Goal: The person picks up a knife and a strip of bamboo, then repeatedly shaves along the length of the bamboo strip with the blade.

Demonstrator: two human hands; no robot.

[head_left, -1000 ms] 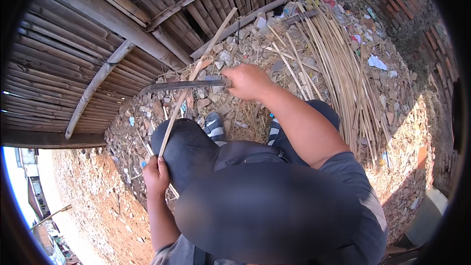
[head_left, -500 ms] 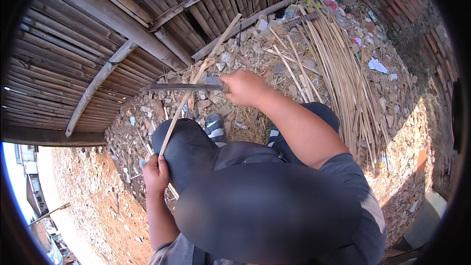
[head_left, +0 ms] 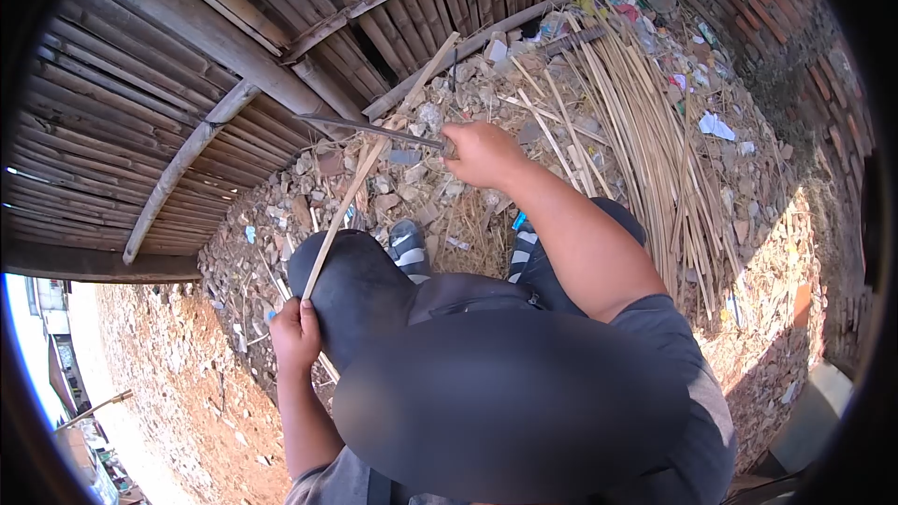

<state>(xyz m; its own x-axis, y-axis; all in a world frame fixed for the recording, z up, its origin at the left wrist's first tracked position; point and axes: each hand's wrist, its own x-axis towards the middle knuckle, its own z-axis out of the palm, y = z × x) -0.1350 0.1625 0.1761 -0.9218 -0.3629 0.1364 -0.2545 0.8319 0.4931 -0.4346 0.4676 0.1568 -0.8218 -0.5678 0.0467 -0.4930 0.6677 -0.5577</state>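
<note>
My left hand (head_left: pixel 296 333) is closed around the near end of a long bamboo strip (head_left: pixel 340 212), beside my left knee. The strip slants forward past the knee, and its far end reaches toward the rubble by the wall. In my right fist (head_left: pixel 485 155) is the handle of a long-bladed knife (head_left: pixel 398 135), most of the handle hidden by my fingers. Its dark blade points left and crosses the strip in this view, tip tilted toward the bamboo wall.
A bundle of thin bamboo strips (head_left: pixel 645 131) lies to the right over stony ground with litter. Ahead and left stands a bamboo-slat wall (head_left: pixel 122 131); a brick wall (head_left: pixel 795 19) rises at the right. My sandalled foot (head_left: pixel 408 245) rests on the rubble.
My right hand has shifted slightly forward and right with the knife. The blade has gone from nearly level to slanting, its tip farther forward. My left hand and the strip stay nearly in place.
</note>
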